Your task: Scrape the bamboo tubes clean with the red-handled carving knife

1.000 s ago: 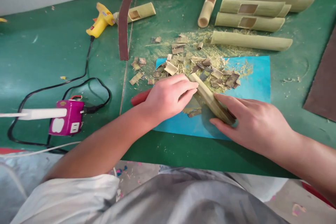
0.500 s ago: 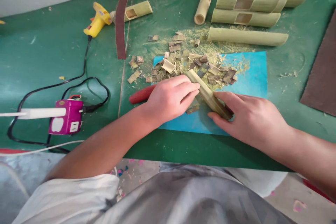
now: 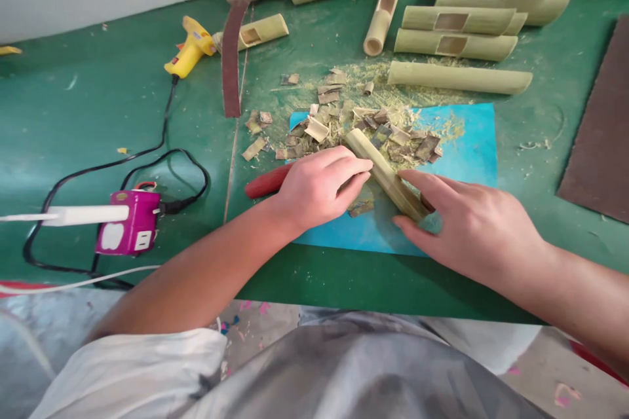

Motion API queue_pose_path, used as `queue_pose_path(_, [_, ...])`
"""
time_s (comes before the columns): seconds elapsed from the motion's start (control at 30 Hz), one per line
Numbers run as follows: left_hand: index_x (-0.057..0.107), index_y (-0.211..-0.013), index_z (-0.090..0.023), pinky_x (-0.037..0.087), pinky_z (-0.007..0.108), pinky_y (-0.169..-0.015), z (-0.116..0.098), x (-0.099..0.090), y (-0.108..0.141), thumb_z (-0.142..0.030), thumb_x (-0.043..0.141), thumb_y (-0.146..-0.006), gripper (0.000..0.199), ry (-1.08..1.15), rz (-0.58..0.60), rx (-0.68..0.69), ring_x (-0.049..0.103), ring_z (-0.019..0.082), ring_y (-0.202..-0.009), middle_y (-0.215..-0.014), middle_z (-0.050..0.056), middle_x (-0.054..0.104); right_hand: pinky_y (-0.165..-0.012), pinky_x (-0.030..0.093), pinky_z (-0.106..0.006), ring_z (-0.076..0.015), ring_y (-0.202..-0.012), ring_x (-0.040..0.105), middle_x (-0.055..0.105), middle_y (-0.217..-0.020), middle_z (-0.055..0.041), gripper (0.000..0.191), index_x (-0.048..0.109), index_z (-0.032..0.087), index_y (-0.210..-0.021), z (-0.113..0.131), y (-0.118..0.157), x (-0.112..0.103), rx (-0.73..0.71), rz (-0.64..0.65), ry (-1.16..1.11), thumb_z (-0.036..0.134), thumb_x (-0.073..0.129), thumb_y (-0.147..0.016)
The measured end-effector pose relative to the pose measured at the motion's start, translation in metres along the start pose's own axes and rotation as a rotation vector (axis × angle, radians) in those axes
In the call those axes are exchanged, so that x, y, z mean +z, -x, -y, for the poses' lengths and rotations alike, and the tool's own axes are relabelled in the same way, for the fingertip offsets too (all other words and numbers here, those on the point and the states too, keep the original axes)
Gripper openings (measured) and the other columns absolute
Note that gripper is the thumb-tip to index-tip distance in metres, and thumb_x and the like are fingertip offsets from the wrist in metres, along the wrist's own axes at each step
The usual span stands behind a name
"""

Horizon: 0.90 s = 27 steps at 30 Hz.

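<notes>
A narrow length of bamboo (image 3: 386, 167) lies slantwise between my hands, over a blue sheet (image 3: 472, 144). At its left edge, my left hand (image 3: 319, 183) is closed with the fingertips against the bamboo; its thumb is hidden. My right hand (image 3: 472, 216) holds the lower end loosely, forefinger along one side and thumb near the other. Beside my left hand a red rounded handle (image 3: 268, 181) sticks out, its other end covered. Bamboo chips (image 3: 317, 129) and shavings are heaped just beyond the held piece.
Cut bamboo tubes (image 3: 457, 46) with square openings lie at the back. A yellow glue gun (image 3: 189, 49) and a dark sandpaper strip (image 3: 230, 59) lie to the left. Its black cord runs to a purple power adapter (image 3: 128, 222). A brown sheet (image 3: 599, 124) lies at right on the green table (image 3: 196, 124).
The view has shifted slightly. My right thumb stands a little farther from the bamboo's lower end, showing more of the blue sheet between them. My left hand has barely moved.
</notes>
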<state>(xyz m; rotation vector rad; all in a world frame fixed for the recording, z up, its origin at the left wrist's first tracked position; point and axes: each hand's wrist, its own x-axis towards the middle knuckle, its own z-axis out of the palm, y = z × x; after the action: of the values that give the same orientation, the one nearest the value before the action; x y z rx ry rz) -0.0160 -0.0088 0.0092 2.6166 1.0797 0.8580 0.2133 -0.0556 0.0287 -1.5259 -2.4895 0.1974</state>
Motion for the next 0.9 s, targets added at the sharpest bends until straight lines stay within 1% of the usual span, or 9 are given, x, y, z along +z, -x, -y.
queue_pose_path(0.13, [0.068, -0.097, -0.016, 0.054, 0.022, -0.073, 0.0, 0.0, 0.0, -0.017, 0.055, -0.093, 0.014, 0.023, -0.039, -0.031, 0.066, 0.011, -0.077, -0.085, 0.003, 0.07, -0.049, 0.034, -0.028, -0.0158, -0.056, 0.06, 0.071, -0.078, 0.0, 0.045, 0.062, 0.019, -0.121, 0.0, -0.001, 0.0, 0.01, 0.02, -0.053, 0.041, 0.059, -0.081])
queue_pose_path(0.27, [0.068, -0.097, -0.015, 0.054, 0.021, -0.072, 0.0, 0.0, 0.0, -0.016, 0.056, -0.092, 0.012, 0.045, -0.054, -0.018, 0.066, 0.011, -0.075, -0.084, 0.003, 0.07, -0.049, 0.036, -0.027, -0.0154, -0.055, 0.06, 0.07, -0.075, 0.0009, 0.046, 0.062, 0.02, -0.121, -0.001, -0.003, 0.0, 0.019, 0.019, -0.084, 0.042, 0.061, -0.081])
queue_pose_path(0.37, [0.068, -0.097, -0.014, 0.053, 0.021, -0.071, 0.001, -0.001, 0.0, -0.016, 0.057, -0.092, 0.012, 0.046, -0.052, -0.013, 0.066, 0.011, -0.075, -0.084, 0.003, 0.07, -0.05, 0.037, -0.027, -0.0156, -0.056, 0.06, 0.069, -0.075, 0.0008, 0.048, 0.061, 0.021, -0.122, -0.002, -0.002, 0.0, 0.015, 0.027, -0.089, 0.044, 0.06, -0.08])
queue_pose_path(0.47, [0.068, -0.096, -0.014, 0.052, 0.021, -0.07, 0.001, -0.001, 0.0, -0.016, 0.057, -0.091, 0.012, 0.049, -0.057, -0.017, 0.065, 0.011, -0.074, -0.082, 0.003, 0.069, -0.051, 0.038, -0.028, -0.0176, -0.059, 0.061, 0.069, -0.077, -0.0007, 0.053, 0.059, 0.021, -0.126, -0.002, -0.001, -0.001, -0.013, 0.034, -0.059, 0.048, 0.06, -0.08])
queue_pose_path(0.53, [0.068, -0.096, -0.015, 0.052, 0.021, -0.07, 0.002, -0.001, 0.001, -0.016, 0.057, -0.092, 0.012, 0.047, -0.053, -0.026, 0.065, 0.011, -0.074, -0.082, 0.003, 0.069, -0.055, 0.041, -0.03, -0.0195, -0.064, 0.063, 0.07, -0.082, -0.0029, 0.055, 0.058, 0.02, -0.127, -0.003, -0.001, -0.003, -0.054, 0.023, -0.033, 0.049, 0.06, -0.08])
queue_pose_path(0.6, [0.068, -0.096, -0.015, 0.052, 0.021, -0.071, 0.002, -0.001, 0.001, -0.017, 0.056, -0.092, 0.013, 0.042, -0.044, -0.035, 0.065, 0.011, -0.075, -0.083, 0.003, 0.069, -0.062, 0.046, -0.033, -0.0216, -0.073, 0.065, 0.07, -0.092, -0.0063, 0.054, 0.057, 0.02, -0.128, -0.004, -0.002, -0.005, -0.102, 0.002, -0.026, 0.048, 0.059, -0.082])
queue_pose_path(0.73, [0.068, -0.096, -0.016, 0.053, 0.022, -0.071, 0.001, -0.002, 0.0, -0.019, 0.056, -0.093, 0.013, 0.029, -0.05, -0.03, 0.066, 0.012, -0.076, -0.085, 0.003, 0.071, -0.077, 0.049, -0.038, -0.0261, -0.094, 0.065, 0.066, -0.115, -0.0131, 0.052, 0.054, 0.017, -0.131, -0.006, -0.005, -0.005, -0.188, -0.018, -0.063, 0.039, 0.059, -0.084])
queue_pose_path(0.8, [0.068, -0.096, -0.017, 0.054, 0.022, -0.073, -0.001, -0.002, 0.0, -0.018, 0.056, -0.093, 0.013, 0.021, -0.063, -0.035, 0.067, 0.012, -0.077, -0.086, 0.003, 0.072, -0.08, 0.049, -0.039, -0.0273, -0.099, 0.064, 0.064, -0.12, -0.0143, 0.055, 0.052, 0.016, -0.134, -0.008, -0.006, -0.003, -0.218, -0.007, -0.082, 0.036, 0.06, -0.083])
queue_pose_path(0.9, [0.068, -0.097, -0.016, 0.054, 0.021, -0.075, -0.001, -0.003, -0.001, -0.016, 0.057, -0.092, 0.012, 0.029, -0.075, -0.039, 0.067, 0.011, -0.078, -0.088, 0.003, 0.072, -0.082, 0.049, -0.04, -0.0278, -0.102, 0.063, 0.063, -0.122, -0.0144, 0.058, 0.05, 0.015, -0.136, -0.011, -0.007, -0.001, -0.239, 0.008, -0.094, 0.035, 0.061, -0.083])
